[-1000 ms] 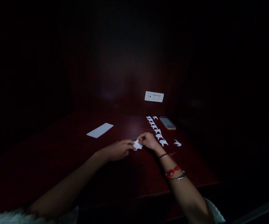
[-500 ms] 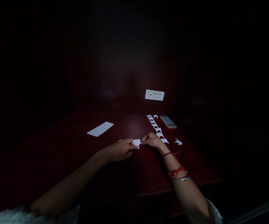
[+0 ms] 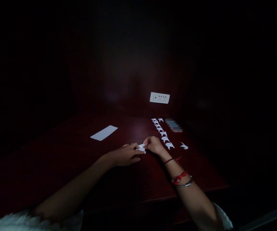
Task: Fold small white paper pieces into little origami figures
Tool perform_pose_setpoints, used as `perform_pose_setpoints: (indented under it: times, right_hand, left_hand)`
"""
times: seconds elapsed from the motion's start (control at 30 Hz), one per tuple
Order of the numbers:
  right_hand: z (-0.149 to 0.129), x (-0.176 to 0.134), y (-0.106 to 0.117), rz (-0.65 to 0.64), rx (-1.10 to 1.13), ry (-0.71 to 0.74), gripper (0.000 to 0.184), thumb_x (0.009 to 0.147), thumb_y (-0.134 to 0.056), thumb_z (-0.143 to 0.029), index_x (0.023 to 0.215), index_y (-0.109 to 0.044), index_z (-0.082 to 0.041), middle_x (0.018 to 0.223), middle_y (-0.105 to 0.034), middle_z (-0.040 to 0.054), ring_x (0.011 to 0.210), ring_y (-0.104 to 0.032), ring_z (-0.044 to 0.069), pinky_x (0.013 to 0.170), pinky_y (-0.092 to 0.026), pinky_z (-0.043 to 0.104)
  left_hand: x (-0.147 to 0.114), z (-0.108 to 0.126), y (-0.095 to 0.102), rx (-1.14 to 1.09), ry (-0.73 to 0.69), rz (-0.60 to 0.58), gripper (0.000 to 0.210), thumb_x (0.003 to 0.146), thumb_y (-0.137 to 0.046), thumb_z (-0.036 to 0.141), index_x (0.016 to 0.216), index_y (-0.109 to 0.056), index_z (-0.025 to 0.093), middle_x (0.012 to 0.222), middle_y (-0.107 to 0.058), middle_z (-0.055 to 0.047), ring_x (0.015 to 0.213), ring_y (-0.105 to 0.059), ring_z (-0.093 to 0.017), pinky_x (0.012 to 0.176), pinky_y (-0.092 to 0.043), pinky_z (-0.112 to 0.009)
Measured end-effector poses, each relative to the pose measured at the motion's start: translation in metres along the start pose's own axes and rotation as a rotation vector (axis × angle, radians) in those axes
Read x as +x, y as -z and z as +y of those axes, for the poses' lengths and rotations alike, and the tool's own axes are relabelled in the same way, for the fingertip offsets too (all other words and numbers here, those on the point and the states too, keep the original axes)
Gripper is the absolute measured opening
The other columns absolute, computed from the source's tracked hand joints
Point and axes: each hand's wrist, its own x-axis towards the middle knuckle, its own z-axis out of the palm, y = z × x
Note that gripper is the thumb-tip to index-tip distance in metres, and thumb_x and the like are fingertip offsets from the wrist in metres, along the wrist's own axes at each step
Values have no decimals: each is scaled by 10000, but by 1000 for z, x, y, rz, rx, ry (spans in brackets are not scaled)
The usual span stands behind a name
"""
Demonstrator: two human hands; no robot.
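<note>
While both hands meet over the dark red table [image 3: 133, 128], a folded paper [image 3: 141, 147] lies between them near its front edge, small and white, with straight creased edges and a pointed tip showing at its five o'clock; the fingers cover much of it, so its full outline cannot be told. Reaching in from its eight o'clock, the left hand [image 3: 125, 155] is spread loosely, forefinger and next finger stretched over the paper, the thumb standing apart and gripping nothing. At the paper's two o'clock, the right hand [image 3: 154, 145] is curled, thumb and forefinger closed together on its edge. Taking that paper as the dial's centre, a flat white strip [image 3: 104, 132] lies near ten o'clock, and a row of folded pieces [image 3: 163, 133], white and sharply pointed, slants from one round to three o'clock, each close behind another. One loose piece [image 3: 161, 120] sits beside the row's far end, a crumpled-looking piece [image 3: 184, 146] rests at three, and a phone [image 3: 174, 125] with a blurred screen lies at two, beneath a white wall socket [image 3: 159, 98] at one o'clock
</note>
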Motion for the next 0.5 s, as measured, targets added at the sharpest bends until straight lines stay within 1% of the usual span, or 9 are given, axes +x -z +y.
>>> perform_pose_setpoints:
  times: [0.13,0.23,0.33,0.43,0.5]
  right_hand:
    - [0,-2,2,16,46,33,192,531,-604,-120,722,-599,-127,673,-609,14,585,-535,75,561,-396,161]
    - [1,-4,3,13,82,4,264,520,-627,-142,782,-606,-128,698,-622,16,616,-551,86,588,-407,167]
    - [-1,-5,5,-13,52,-17,257,535,-624,-158,792,-622,-146,708,-627,11,620,-554,91,579,-405,170]
    - [-3,-7,7,-66,-27,50,201,585,-590,-167,781,-639,-168,699,-627,8,614,-544,90,560,-390,170]
    - [-4,-8,10,-96,-81,121,191,613,-571,-172,791,-641,-183,712,-627,8,624,-537,89,578,-386,174]
  left_hand:
    - [-1,-1,0,10,-10,-1,332,799,-362,308,1130,-365,331,1099,-363,-16,938,-408,-172,823,-292,-306]
    - [-2,-1,0,17,-19,-12,340,797,-366,294,1136,-357,330,1115,-354,-15,946,-404,-174,823,-291,-304]
    - [-2,-1,1,16,-19,-20,339,799,-362,288,1136,-356,328,1123,-349,-14,949,-402,-172,819,-295,-301]
    - [-3,1,3,4,-17,-6,336,800,-358,286,1133,-358,330,1127,-340,-13,959,-397,-170,817,-301,-298]
    - [-4,2,4,-5,-11,-1,332,801,-356,288,1130,-362,334,1141,-324,-11,956,-398,-168,817,-302,-302]
